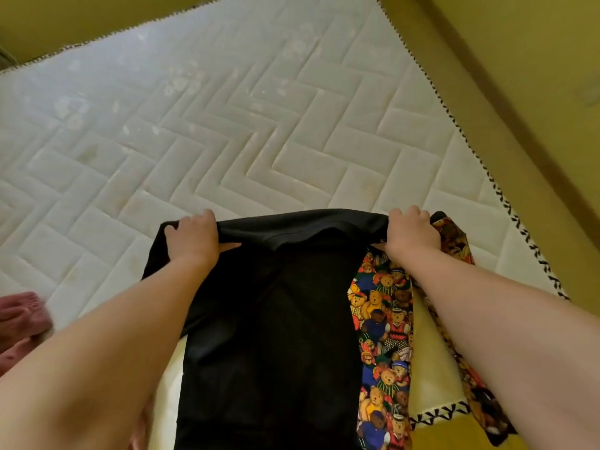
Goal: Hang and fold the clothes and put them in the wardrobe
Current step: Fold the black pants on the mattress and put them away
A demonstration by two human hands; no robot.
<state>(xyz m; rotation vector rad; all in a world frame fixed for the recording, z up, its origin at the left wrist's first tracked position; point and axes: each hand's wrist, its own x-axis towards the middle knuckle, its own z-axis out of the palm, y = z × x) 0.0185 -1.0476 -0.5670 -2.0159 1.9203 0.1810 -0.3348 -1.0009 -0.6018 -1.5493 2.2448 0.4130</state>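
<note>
A black garment (276,319) hangs stretched between my two hands over the near edge of the white quilted mattress (227,131). My left hand (191,238) grips its top edge on the left, fingers curled over the cloth. My right hand (410,233) grips the top edge on the right. Beneath and to the right of the black garment lies a garment printed with teddy bears (383,326), partly covered by it and by my right forearm.
A pink knitted garment (19,316) lies at the mattress's near left edge. The mattress has a black-and-white stitched border (487,170). A brown bed frame (506,131) and a yellow wall run along the right side.
</note>
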